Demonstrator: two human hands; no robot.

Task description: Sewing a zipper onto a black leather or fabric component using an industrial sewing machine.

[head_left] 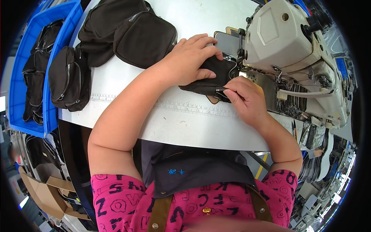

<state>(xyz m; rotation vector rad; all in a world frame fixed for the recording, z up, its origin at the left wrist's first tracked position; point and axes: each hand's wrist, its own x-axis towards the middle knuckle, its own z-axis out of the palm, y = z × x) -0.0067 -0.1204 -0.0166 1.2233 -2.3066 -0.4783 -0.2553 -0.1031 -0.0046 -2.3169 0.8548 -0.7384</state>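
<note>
A black fabric piece with zippers (210, 81) lies at the sewing machine (280, 34), near its metal needle plate (245, 73). My left hand (193, 62) rests over the piece with fingers spread and curved, pressing on it. My right hand (245, 96) pinches the piece's lower right edge beside a zipper end. Part of the piece is hidden under both hands, and a tan flap shows beneath it.
Black pouches (143, 38) lie at the table's (174, 123) back left, another pouch (68, 77) beside a blue crate (15, 112) of similar pouches. A cardboard box (42, 193) sits low at left. Dark stacked pieces (313, 166) are at lower right.
</note>
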